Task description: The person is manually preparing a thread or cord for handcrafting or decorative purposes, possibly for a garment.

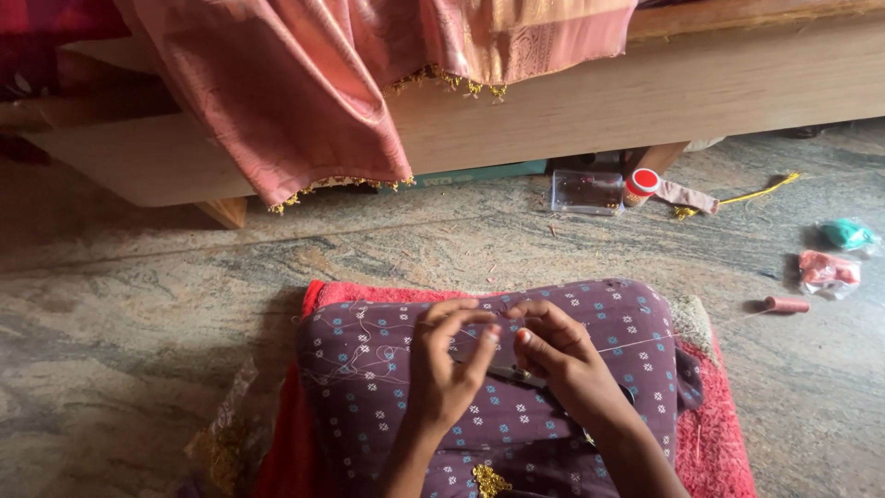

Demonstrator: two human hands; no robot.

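- Stone floor: mottled grey-brown, polished, spreading on every side of the hands
- Wooden bed frame: pale, smooth plank, well beyond the hands at the far side
- Pink silk cloth: one glossy woven drape with a gold tasselled edge, hanging off the frame, above and left of the hands
- Purple cushion: one soft pad, dotted with small blue and white flowers, directly beneath both hands; loose pale threads lie scattered over it
- Red towel: one fuzzy mat under the cushion
- Clear plastic box: one, rectangular, far ahead and right of the hands
- Small plastic bags: two, one with something teal, one with something coral, far right
- Thread spool: one, pinkish cylinder, right of the hands
- Left hand and right hand: fingertips pinched narrowly together, a fine pale thread running off to the right from between them; a dark slim tool lies on the cushion just under the right hand
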